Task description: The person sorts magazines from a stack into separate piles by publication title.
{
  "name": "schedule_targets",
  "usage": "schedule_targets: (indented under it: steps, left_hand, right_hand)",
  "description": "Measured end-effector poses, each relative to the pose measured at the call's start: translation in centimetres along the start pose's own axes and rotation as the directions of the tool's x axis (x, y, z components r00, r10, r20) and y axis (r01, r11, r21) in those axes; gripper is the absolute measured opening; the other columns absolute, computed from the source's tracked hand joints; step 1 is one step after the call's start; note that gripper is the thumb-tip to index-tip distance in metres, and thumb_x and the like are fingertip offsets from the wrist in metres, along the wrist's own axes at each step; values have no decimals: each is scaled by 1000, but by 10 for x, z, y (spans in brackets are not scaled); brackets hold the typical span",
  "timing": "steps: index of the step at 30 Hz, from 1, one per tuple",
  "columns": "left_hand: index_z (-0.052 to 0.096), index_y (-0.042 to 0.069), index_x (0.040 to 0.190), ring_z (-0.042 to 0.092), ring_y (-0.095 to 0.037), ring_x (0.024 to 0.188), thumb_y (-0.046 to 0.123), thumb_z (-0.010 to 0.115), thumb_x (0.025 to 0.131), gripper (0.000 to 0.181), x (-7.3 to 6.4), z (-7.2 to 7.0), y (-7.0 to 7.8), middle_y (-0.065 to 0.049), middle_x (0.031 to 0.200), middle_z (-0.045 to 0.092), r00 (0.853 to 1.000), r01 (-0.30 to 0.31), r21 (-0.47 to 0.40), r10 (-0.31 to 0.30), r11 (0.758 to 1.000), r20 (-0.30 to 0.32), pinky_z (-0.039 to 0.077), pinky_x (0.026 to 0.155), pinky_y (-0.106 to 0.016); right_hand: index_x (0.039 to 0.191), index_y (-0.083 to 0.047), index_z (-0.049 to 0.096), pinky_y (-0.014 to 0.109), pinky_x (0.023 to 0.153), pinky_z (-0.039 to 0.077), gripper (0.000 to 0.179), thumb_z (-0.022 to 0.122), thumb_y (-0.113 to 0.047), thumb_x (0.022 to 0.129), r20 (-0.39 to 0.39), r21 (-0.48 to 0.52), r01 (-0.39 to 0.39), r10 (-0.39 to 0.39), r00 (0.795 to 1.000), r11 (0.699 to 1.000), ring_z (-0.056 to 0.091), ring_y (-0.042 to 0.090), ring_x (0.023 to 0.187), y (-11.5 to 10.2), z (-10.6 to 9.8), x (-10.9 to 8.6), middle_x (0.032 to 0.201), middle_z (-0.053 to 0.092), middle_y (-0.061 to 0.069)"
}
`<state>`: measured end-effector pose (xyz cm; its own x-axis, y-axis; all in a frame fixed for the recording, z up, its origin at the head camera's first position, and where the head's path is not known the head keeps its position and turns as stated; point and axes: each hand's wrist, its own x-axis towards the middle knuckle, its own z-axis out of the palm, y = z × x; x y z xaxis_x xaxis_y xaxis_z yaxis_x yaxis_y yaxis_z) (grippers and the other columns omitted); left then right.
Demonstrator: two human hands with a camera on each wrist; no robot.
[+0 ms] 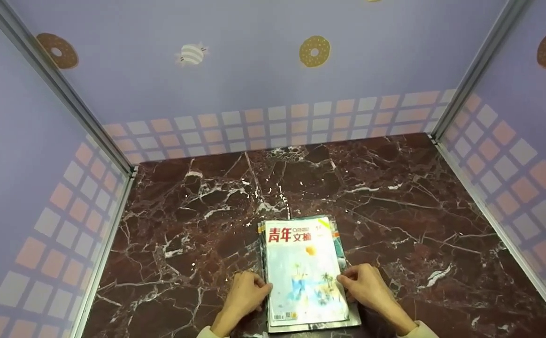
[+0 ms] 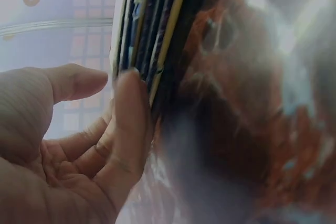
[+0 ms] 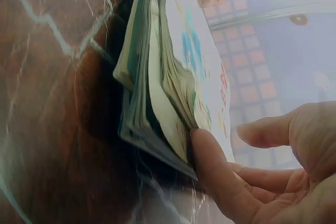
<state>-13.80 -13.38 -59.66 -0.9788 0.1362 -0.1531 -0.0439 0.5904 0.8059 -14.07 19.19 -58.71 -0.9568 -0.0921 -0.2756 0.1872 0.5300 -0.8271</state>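
A magazine [image 1: 301, 277] with red Chinese characters and a beach picture lies on top of a stack of magazines [image 1: 355, 318]. The lower ones jut out unevenly at the right and bottom. At the stack's left side is my left hand [image 1: 244, 295]; in the left wrist view, its index finger touches the spines [image 2: 152, 30] while the thumb stands apart. On the opposite side, my right hand [image 1: 370, 287] has its index finger [image 3: 210, 163] against the page edges [image 3: 173, 72]. Its thumb [image 3: 265, 131] is raised off the cover. Neither hand pinches the stack.
The stack lies on a dark red marbled tabletop [image 1: 197, 225] with white veins. Purple panels [image 1: 254, 56] with donut and candy prints rise at the back, left and right. Metal strips [image 1: 503, 220] edge the side panels.
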Motion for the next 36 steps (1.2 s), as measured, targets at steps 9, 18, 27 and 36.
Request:
schedule_targets:
  steps: [9,18,27,36]
  left_hand:
    - [74,2,76,58,-2,36,10,80,91,18,-8,5,1,-3,55,68,995,102,-124,-102,987,10,54,40,-26]
    - [73,3,78,59,-3,36,11,83,91,18,-14,4,1,-2,53,68,996,89,-80,-89,993,7,51,40,-23]
    - [74,1,79,58,-2,38,11,80,95,20,-16,-3,-2,-1,54,65,971,206,-242,-168,948,170,54,42,-24]
    - [67,-2,107,60,-6,42,7,73,100,13,-17,-3,-4,4,61,59,907,279,-367,-118,887,403,54,43,-22]
  right_hand:
    - [97,0,84,33,52,62,17,78,-16,98,-7,22,28,-28,1000,999,75,19,54,2,3,-4,73,79,9]
    - [98,3,83,32,53,63,19,77,-15,98,12,59,-2,1,1000,998,76,17,55,-1,8,-5,73,79,9]
    - [100,6,82,33,54,64,22,77,-15,98,44,97,9,-13,999,995,76,19,56,-2,8,-6,76,79,12]
    - [105,10,80,34,56,64,24,76,-14,100,50,130,-20,13,999,991,76,19,59,-2,10,-5,77,79,10]
